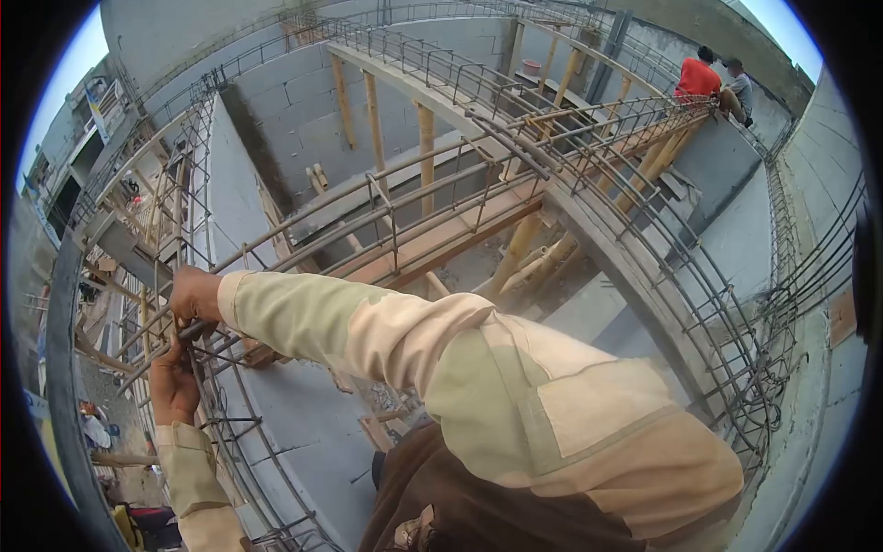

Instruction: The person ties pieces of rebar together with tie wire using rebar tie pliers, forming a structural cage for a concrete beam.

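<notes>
Tan-and-green fabric sleeve [395, 336] is crossing; right fingers [190, 311] are curling around a dark, diagonal steel bar [193, 332], left fingers [174, 357] touching just below, their closure unclear.

Beside me, a grey block wall [317, 451] bears a steel rebar cage [246, 421] along its edge; ahead of me, a long wooden board [418, 241] runs beneath crossing rods [354, 221].

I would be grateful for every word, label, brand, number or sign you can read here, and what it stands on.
No text can be read.
Upper-left banner: too small and blurred to read.
Lower banner near the left edge: too blurred to read.
Right sleeve: no lettering shows.
</notes>
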Available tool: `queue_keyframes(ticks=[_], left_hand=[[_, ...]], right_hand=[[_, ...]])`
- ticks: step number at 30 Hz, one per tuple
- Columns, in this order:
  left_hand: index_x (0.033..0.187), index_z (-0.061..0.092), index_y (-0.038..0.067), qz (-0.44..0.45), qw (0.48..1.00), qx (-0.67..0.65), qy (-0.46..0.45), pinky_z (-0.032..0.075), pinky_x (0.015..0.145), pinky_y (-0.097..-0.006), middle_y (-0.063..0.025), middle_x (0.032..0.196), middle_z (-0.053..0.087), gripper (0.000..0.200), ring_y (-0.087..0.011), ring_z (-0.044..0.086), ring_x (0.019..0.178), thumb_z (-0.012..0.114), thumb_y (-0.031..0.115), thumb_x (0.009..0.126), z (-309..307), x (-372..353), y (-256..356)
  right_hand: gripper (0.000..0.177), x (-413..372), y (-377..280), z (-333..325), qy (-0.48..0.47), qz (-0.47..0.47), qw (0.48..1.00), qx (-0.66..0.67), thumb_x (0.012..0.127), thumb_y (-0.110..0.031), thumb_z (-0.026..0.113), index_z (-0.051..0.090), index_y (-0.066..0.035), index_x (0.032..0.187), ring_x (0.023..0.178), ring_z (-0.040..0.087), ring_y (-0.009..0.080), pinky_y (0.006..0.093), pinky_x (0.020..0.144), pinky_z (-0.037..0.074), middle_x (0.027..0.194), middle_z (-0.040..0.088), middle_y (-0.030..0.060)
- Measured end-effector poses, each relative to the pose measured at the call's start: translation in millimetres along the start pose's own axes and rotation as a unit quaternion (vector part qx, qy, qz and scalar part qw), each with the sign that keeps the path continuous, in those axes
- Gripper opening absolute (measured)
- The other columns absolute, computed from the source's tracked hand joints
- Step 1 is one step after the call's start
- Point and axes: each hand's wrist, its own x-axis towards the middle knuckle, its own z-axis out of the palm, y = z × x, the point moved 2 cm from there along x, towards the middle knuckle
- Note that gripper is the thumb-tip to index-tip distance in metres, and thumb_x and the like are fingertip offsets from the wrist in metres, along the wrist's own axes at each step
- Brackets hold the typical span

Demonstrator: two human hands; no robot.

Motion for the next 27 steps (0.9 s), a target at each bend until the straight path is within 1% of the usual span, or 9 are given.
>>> queue_keyframes(ticks=[3,6,11,14,17,22,23,25,27], left_hand=[[0.122,0.067,0.005,-0.011,0.999,-0.028,-0.016,0.05,0.096,-0.0308,-0.0043,0.116,0.073,0.026,-0.0162,0.066,0.105,0.071,0.01,0.097,-4,2,3],[0.124,0.066,0.005,-0.008,0.999,-0.029,-0.02,0.05,0.098,-0.0314,-0.0055,0.117,0.072,0.027,-0.0168,0.066,0.108,0.07,0.01,0.097,-4,4,3],[0.125,0.065,0.005,-0.026,0.999,-0.009,-0.03,0.05,0.097,-0.0306,-0.0055,0.119,0.072,0.027,-0.017,0.066,0.108,0.069,0.012,0.099,0,-1,6],[0.125,0.065,0.005,-0.034,0.999,-0.007,-0.026,0.051,0.093,-0.03,-0.0041,0.119,0.072,0.028,-0.016,0.066,0.105,0.069,0.014,0.099,-3,0,6],[0.125,0.066,0.007,-0.027,0.999,-0.012,-0.023,0.052,0.088,-0.0288,-0.0024,0.117,0.072,0.029,-0.0145,0.066,0.103,0.071,0.016,0.099,-14,8,0],[0.12,0.068,0.009,-0.006,0.999,0.031,-0.003,0.05,0.08,-0.0256,-0.0003,0.108,0.071,0.028,-0.0119,0.064,0.095,0.075,0.021,0.096,27,-14,0],[0.116,0.07,0.008,0.016,0.999,0.007,0.034,0.049,0.08,-0.026,-0.0011,0.106,0.071,0.024,-0.0123,0.063,0.093,0.075,0.021,0.096,29,-13,-5],[0.108,0.073,0.005,0.005,0.998,-0.046,0.03,0.048,0.081,-0.0281,-0.0028,0.101,0.072,0.016,-0.013,0.062,0.089,0.075,0.013,0.094,51,-26,-4],[0.105,0.073,0.003,0.033,0.995,-0.03,0.088,0.048,0.08,-0.0262,-0.0044,0.099,0.073,0.013,-0.0139,0.062,0.087,0.074,0.007,0.093,55,-24,-7]], right_hand=[[0.023,60,17,11,-0.052,-0.1,0.984,-0.138,0.083,0.0,0.075,0.072,0.011,0.103,0.089,0.073,0.0334,0.0448,0.077,0.062,0.098,0.074,0.0264],[0.025,45,12,8,0.069,-0.041,0.991,-0.107,0.083,0.0,0.076,0.071,0.011,0.105,0.09,0.071,0.0313,0.0443,0.076,0.059,0.1,0.073,0.0251],[0.027,23,6,7,0.064,-0.04,0.994,-0.08,0.08,0.001,0.079,0.072,0.011,0.103,0.093,0.072,0.0323,0.0439,0.075,0.058,0.102,0.074,0.0237],[0.03,36,3,6,0.031,-0.03,0.988,-0.146,0.079,-0.002,0.082,0.072,0.009,0.105,0.096,0.073,0.0314,0.0423,0.078,0.059,0.103,0.074,0.0229],[0.037,54,6,19,0.079,-0.022,0.976,-0.202,0.075,-0.013,0.087,0.074,0.007,0.104,0.101,0.074,0.029,0.0406,0.083,0.06,0.105,0.075,0.022],[0.032,-27,-6,1,0.139,-0.082,0.972,-0.168,0.073,-0.014,0.081,0.075,0.009,0.095,0.105,0.074,0.0353,0.0394,0.09,0.057,0.104,0.074,0.0279],[0.033,-25,0,1,0.164,-0.126,0.959,-0.192,0.07,-0.016,0.083,0.075,0.009,0.091,0.096,0.075,0.0358,0.0406,0.084,0.058,0.096,0.075,0.0254],[0.024,-13,8,-3,0.094,-0.171,0.969,-0.155,0.072,-0.014,0.084,0.076,0.006,0.082,0.071,0.069,0.0192,0.0338,0.065,0.053,0.077,0.073,0.0145],[0.017,-30,1,-10,-0.023,-0.159,0.985,-0.062,0.081,-0.007,0.08,0.077,0.006,0.091,0.074,0.068,0.0168,0.0307,0.064,0.053,0.083,0.073,0.0116]])
